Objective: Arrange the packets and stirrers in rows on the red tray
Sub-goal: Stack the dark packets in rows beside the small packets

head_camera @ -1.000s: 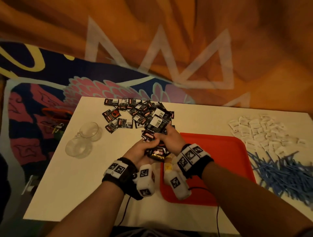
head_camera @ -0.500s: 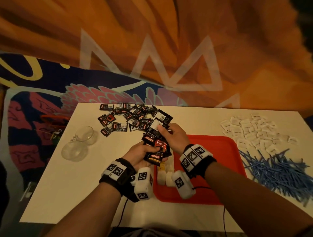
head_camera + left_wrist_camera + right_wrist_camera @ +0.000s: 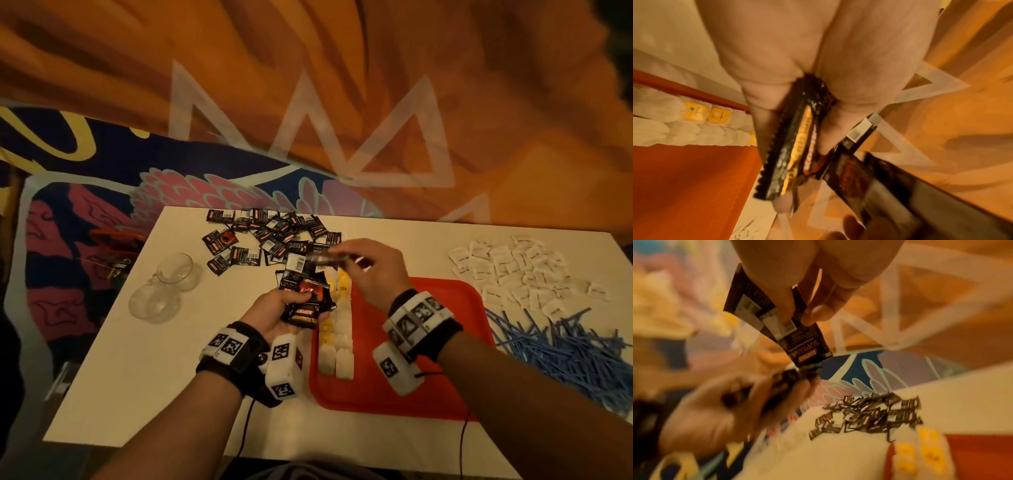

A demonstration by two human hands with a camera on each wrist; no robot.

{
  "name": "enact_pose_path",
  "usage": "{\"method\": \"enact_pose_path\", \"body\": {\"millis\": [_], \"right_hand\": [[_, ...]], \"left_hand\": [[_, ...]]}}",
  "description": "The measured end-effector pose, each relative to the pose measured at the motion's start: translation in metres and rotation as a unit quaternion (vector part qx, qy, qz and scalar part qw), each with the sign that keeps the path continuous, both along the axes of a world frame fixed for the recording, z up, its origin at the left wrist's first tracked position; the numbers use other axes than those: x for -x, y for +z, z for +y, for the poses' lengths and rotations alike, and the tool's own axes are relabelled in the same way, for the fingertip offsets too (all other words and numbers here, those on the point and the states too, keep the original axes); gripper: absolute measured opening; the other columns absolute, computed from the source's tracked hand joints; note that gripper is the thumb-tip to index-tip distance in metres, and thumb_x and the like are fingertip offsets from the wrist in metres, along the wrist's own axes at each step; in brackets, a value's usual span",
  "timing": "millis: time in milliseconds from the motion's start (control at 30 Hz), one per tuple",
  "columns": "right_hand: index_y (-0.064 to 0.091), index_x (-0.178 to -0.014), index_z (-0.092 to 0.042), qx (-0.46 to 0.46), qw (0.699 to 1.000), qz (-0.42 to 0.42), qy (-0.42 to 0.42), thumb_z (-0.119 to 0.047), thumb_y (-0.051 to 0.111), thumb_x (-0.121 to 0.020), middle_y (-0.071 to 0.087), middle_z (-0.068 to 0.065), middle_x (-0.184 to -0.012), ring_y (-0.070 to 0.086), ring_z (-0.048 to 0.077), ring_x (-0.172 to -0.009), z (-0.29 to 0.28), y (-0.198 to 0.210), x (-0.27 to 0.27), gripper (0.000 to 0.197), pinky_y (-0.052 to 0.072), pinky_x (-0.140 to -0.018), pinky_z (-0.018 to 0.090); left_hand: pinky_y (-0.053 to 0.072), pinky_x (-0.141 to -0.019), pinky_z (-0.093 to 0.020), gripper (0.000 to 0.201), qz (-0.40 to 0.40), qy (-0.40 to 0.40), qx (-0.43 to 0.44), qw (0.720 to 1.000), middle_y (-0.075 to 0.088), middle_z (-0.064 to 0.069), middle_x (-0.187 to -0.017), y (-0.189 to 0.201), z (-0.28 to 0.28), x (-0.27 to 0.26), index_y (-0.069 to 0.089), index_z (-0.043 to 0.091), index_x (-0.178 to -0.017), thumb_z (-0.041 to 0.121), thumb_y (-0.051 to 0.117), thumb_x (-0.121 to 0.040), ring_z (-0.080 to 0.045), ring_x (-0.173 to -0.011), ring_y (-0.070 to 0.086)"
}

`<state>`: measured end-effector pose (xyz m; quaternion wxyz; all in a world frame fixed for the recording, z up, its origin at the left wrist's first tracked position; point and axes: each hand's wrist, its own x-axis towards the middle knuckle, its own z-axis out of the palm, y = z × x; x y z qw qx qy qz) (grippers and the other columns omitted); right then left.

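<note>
My left hand (image 3: 274, 310) grips a bunch of black coffee packets (image 3: 305, 301) just left of the red tray (image 3: 428, 359); the same bunch (image 3: 795, 154) shows between thumb and fingers in the left wrist view. My right hand (image 3: 370, 267) pinches black packets (image 3: 325, 258) above the tray's far left corner, blurred in the head view; the right wrist view shows those packets (image 3: 777, 321) with barcodes. Two columns of white and yellow tea packets (image 3: 337, 329) lie along the tray's left side. More black packets (image 3: 267, 236) lie in a loose heap at the table's far edge.
White sachets (image 3: 520, 270) are piled at the far right of the white table (image 3: 154, 377), with a heap of blue stirrers (image 3: 561, 346) in front of them. Two glass cups (image 3: 164, 284) stand at the left. Cables hang over the near edge.
My right hand has lifted away from the bunch and moved right and up with packets pinched in it. The left hand keeps its bunch and has barely moved.
</note>
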<state>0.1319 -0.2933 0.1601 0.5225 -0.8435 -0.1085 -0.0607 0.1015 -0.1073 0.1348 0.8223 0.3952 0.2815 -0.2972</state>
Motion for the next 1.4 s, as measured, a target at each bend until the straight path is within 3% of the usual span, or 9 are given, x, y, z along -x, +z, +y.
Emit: {"method": "enact_pose_path", "body": {"millis": [167,300,500,633,767,900,1200,1333,1400], "right_hand": [[0.076,-0.1,-0.011,0.201,0.953,-0.146,0.172,-0.007,0.067,-0.079,0.073,0.005,-0.101,0.069,0.021,-0.094,0.003,-0.011,0.013,0.023,0.054,-0.088,0.033],[0.076,-0.101,-0.01,0.247,0.938,-0.169,0.177,-0.007,0.068,-0.078,0.073,0.007,-0.104,0.07,0.026,-0.093,0.005,-0.015,0.013,0.024,0.06,-0.077,0.04],[0.074,-0.102,-0.011,0.279,0.93,-0.18,0.158,-0.007,0.06,-0.071,0.073,0.004,-0.105,0.068,0.025,-0.096,0.002,-0.008,0.015,0.034,0.054,-0.083,0.037],[0.073,-0.108,-0.017,0.219,0.964,-0.054,0.139,-0.02,0.06,-0.08,0.069,-0.003,-0.115,0.052,0.018,-0.112,-0.006,-0.007,0.016,0.031,0.037,-0.097,0.021],[0.067,-0.092,-0.025,0.108,0.991,0.074,0.005,-0.043,0.085,-0.067,0.061,-0.009,-0.101,0.058,0.007,-0.09,-0.004,-0.007,0.013,0.035,0.051,-0.078,0.024],[0.052,-0.106,-0.027,0.013,0.976,0.213,-0.052,-0.028,0.089,-0.065,0.062,-0.006,-0.093,0.062,0.006,-0.076,-0.01,-0.015,0.008,0.055,0.045,-0.059,0.015],[0.066,-0.085,-0.021,-0.112,0.95,0.284,-0.065,-0.014,0.083,-0.074,0.074,0.014,-0.089,0.072,0.031,-0.083,-0.041,-0.04,0.0,0.021,0.059,-0.077,0.044],[0.064,-0.08,-0.011,-0.195,0.927,0.301,-0.111,-0.005,0.078,-0.078,0.072,0.018,-0.083,0.068,0.023,-0.064,-0.056,-0.041,-0.003,0.015,0.055,-0.055,0.03],[0.066,-0.077,-0.012,-0.194,0.924,0.307,-0.12,-0.008,0.08,-0.078,0.073,0.018,-0.083,0.068,0.027,-0.065,-0.062,-0.047,-0.006,0.014,0.056,-0.058,0.034]], "left_hand": [[0.06,-0.079,-0.045,0.043,0.015,0.065,0.03,0.997,0.069,-0.028,-0.097,0.005,0.0,-0.004,0.058,-0.013,-0.116,-0.001,0.049,-0.076,-0.035,-0.082,0.072],[0.059,-0.067,-0.038,0.037,0.006,0.075,0.051,0.996,0.066,-0.019,-0.078,0.015,-0.003,-0.004,0.061,-0.008,-0.103,0.005,0.044,-0.072,-0.028,-0.071,0.063],[0.046,-0.091,-0.043,0.031,-0.023,0.064,0.066,0.996,0.069,-0.017,-0.09,0.017,-0.009,-0.009,0.063,-0.001,-0.106,0.017,0.052,-0.083,-0.03,-0.084,0.063],[0.06,-0.073,-0.039,0.034,-0.026,0.049,0.029,0.998,0.069,-0.017,-0.087,0.015,-0.018,-0.012,0.061,-0.001,-0.109,0.014,0.058,-0.079,-0.028,-0.075,0.069],[0.06,-0.059,-0.037,0.038,-0.052,0.037,0.006,0.998,0.07,-0.022,-0.092,0.014,-0.031,-0.01,0.061,-0.005,-0.117,0.006,0.06,-0.081,-0.03,-0.072,0.072],[0.06,-0.063,-0.037,0.035,-0.08,0.044,-0.029,0.995,0.071,-0.022,-0.096,0.009,-0.042,-0.01,0.061,-0.007,-0.12,-0.002,0.062,-0.085,-0.029,-0.076,0.072],[0.06,-0.07,-0.041,0.041,-0.107,0.062,-0.09,0.988,0.071,-0.023,-0.109,-0.01,-0.062,-0.018,0.063,0.0,-0.12,0.007,0.072,-0.081,-0.034,-0.09,0.073],[0.06,-0.066,-0.04,0.026,-0.121,0.076,-0.146,0.979,0.074,-0.021,-0.1,-0.021,-0.071,-0.022,0.066,0.002,-0.112,-0.003,0.068,-0.086,-0.033,-0.085,0.074],[0.059,-0.07,-0.042,0.027,-0.113,0.071,-0.164,0.977,0.074,-0.021,-0.098,-0.027,-0.073,-0.023,0.066,0.001,-0.112,-0.005,0.066,-0.086,-0.034,-0.084,0.073]]}}
